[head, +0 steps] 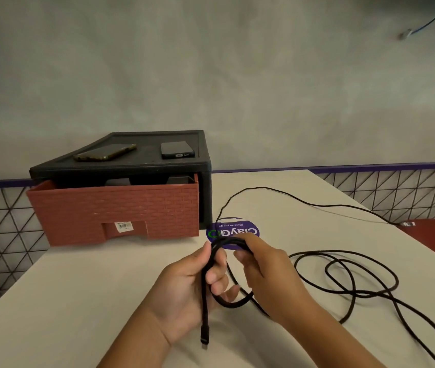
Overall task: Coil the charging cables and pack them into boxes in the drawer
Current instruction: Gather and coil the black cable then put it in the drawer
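The black cable (205, 296) is just in front of the red drawer (115, 211), looped in both hands. The left hand (192, 285) curls its fingers round the loop. The right hand (264, 274) curls its fingers over the loop's top. The rest of the cable lies loose on the table (78, 288).

Desk (78, 301) left of the left hand (192, 285): bare surface, open passage to the near edge. Ahead and left of that hand: red drawer (115, 213) standing partly out of its black cabinet (205, 192), front wall upright; entry from above only, through a narrow gap under the cabinet top. Right of the right hand (264, 272): loose loops of the cable (344, 288) spread over the desk, a snag hazard. A wall (237, 88) closes the far side.
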Motion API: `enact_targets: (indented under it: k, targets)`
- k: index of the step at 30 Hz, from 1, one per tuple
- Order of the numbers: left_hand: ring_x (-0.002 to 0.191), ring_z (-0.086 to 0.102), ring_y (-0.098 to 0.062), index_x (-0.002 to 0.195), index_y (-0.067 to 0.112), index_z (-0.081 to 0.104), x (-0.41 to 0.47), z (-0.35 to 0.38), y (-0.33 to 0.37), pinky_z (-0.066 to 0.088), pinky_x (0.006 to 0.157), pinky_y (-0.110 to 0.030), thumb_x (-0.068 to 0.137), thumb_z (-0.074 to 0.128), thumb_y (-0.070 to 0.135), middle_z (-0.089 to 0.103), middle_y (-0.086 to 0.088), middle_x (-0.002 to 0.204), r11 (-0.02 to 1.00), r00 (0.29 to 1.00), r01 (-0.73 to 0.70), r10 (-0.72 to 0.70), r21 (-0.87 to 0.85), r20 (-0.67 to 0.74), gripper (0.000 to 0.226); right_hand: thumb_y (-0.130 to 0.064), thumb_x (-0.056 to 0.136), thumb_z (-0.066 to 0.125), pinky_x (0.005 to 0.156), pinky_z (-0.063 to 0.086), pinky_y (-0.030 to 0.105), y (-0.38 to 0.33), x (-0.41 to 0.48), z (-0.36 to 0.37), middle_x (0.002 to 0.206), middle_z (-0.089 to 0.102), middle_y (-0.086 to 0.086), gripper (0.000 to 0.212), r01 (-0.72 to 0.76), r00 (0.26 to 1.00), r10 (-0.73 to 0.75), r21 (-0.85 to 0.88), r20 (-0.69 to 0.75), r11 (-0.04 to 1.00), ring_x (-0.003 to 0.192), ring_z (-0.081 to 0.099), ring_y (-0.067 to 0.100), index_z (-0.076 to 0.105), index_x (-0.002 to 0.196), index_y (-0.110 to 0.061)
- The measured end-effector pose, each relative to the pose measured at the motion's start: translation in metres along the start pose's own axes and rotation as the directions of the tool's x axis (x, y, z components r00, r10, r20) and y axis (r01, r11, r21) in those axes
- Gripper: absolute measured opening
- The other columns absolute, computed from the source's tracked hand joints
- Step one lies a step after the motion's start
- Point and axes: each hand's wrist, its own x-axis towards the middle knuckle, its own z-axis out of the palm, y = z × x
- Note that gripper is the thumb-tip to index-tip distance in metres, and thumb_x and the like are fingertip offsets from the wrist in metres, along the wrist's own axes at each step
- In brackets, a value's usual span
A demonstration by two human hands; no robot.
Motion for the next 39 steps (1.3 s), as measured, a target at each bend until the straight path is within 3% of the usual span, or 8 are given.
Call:
enact_targets:
  k: [5,9,12,19,24,30,34,39]
  targets:
    - [0.045,0.038,-0.012,0.067,0.013,0.061,-0.002,0.002,0.005,0.041,0.070,-0.035,0.082,0.048,0.033,0.035,0.001,0.054,0.991,0.995,0.009,0.006,0.136,-0.104,0.028,-0.019,0.098,0.041,0.058,0.037,0.010,0.001,0.000,0.002,0.066,0.046,-0.049,0.027,-0.038,0.999,0.039,-0.051,0.007,0.998,0.069,0.050,-0.014,0.055,0.118,-0.030]
    - [0.036,0.022,-0.008,0.066,0.011,0.055,0.000,0.012,-0.001,0.036,0.049,-0.024,0.085,0.049,0.039,0.024,0.005,0.046,0.982,0.968,-0.072,0.111,0.172,-0.226,0.035,-0.024,0.098,0.039,0.052,0.034,0.016,0.002,-0.001,0.014,0.053,0.050,-0.010,0.024,-0.019,0.995,0.016,-0.027,-0.097,0.999,0.062,0.051,0.002,0.056,0.116,-0.026]
    - [0.035,0.017,-0.007,0.064,0.008,0.057,0.001,0.015,-0.005,0.029,0.038,-0.020,0.092,0.044,0.037,0.020,0.005,0.044,0.957,0.935,-0.156,0.223,0.246,-0.277,0.043,-0.027,0.099,0.037,0.054,0.033,0.022,0.003,-0.002,0.020,0.053,0.043,-0.008,0.025,-0.028,0.997,0.028,0.008,-0.073,1.000,0.055,0.045,0.012,0.057,0.113,-0.022]
    - [0.063,0.056,-0.014,0.085,0.013,0.072,0.001,0.008,-0.004,0.039,0.070,-0.028,0.094,0.043,0.012,0.066,-0.004,0.066,0.857,0.948,-0.226,0.304,0.463,-0.099,0.031,-0.020,0.097,0.042,0.050,0.030,0.021,0.010,0.007,0.002,0.052,0.044,-0.006,0.020,-0.159,0.947,0.189,0.132,-0.259,0.978,0.050,0.039,0.011,0.053,0.082,-0.025]
    - [0.064,0.055,-0.007,0.077,0.016,0.069,0.001,0.002,-0.006,0.045,0.064,-0.020,0.094,0.051,0.010,0.069,0.006,0.068,0.669,0.963,-0.171,0.268,0.723,-0.021,0.025,-0.022,0.099,0.038,0.048,0.030,0.026,0.018,0.010,-0.010,0.051,0.041,-0.006,0.027,-0.257,0.911,0.299,0.177,-0.285,0.950,0.049,0.036,0.015,0.049,0.075,-0.027]
    - [0.077,0.061,0.000,0.064,0.018,0.075,-0.002,0.000,-0.002,0.048,0.075,-0.023,0.063,0.070,0.028,0.069,0.017,0.088,0.918,0.979,-0.194,0.204,0.344,0.009,0.012,-0.024,0.099,0.037,0.046,0.031,0.021,0.018,0.008,-0.007,0.055,0.045,-0.006,0.019,-0.257,0.938,0.260,0.045,-0.229,0.965,0.049,0.036,0.011,0.049,0.086,-0.020]
    - [0.089,0.063,-0.008,0.066,0.018,0.075,0.000,0.005,-0.010,0.052,0.072,-0.018,0.060,0.074,0.020,0.071,0.012,0.101,0.921,0.983,-0.178,0.178,0.347,0.033,0.006,-0.022,0.100,0.038,0.049,0.034,0.018,0.011,0.006,0.000,0.058,0.048,-0.005,0.017,-0.219,0.955,0.227,0.066,-0.190,0.974,0.048,0.038,0.009,0.046,0.085,-0.026]
    - [0.059,0.058,-0.006,0.066,0.019,0.076,0.007,0.010,-0.016,0.052,0.062,-0.017,0.052,0.071,0.015,0.068,0.003,0.067,0.893,0.919,-0.282,0.357,0.351,-0.170,0.015,-0.025,0.099,0.041,0.049,0.035,0.015,0.012,0.009,0.005,0.054,0.047,-0.009,0.024,-0.205,0.954,0.242,0.208,-0.175,0.957,0.050,0.043,0.005,0.046,0.078,-0.036]
